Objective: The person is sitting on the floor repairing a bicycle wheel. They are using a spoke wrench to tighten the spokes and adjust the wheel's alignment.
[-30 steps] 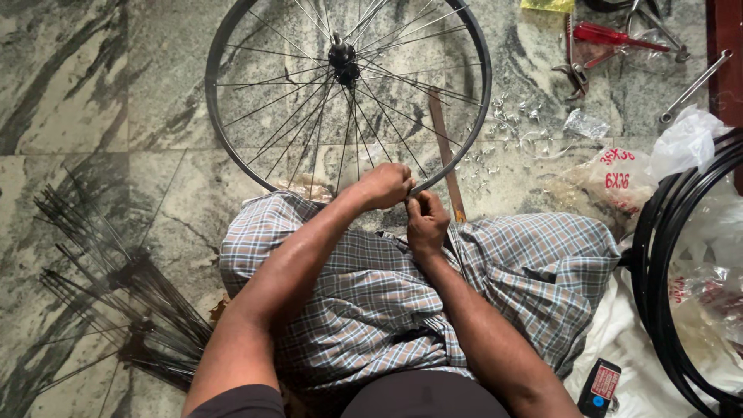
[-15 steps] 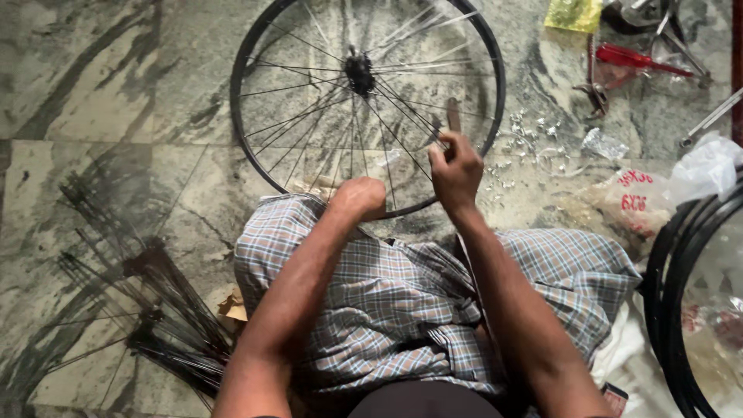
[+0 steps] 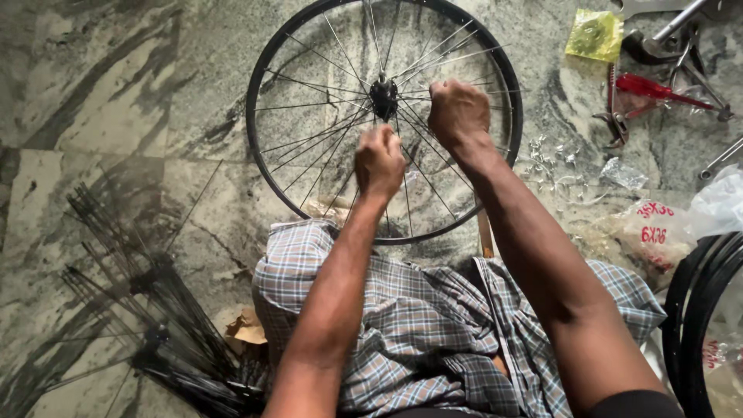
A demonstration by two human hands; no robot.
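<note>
**A:** What did the wheel look like?

**B:** A black-rimmed bicycle wheel [image 3: 267,174] with thin silver spokes meeting at a dark hub [image 3: 383,94]. It lay flat on the marbled stone floor [image 3: 116,93], just beyond the person's checked-cloth lap — being round, it had no long axis or heading.

**A:** And the hands?

**B:** The left hand [image 3: 379,161] was curled into a fist over the spokes below the hub. The right hand [image 3: 458,112] was fisted too, just right of the hub. What either gripped, I cannot tell.

**A:** Any packaging?

**B:** A small yellow-green plastic packet [image 3: 594,35] at upper right — and a clear bag with red print [image 3: 654,232] right of the wheel.
</note>
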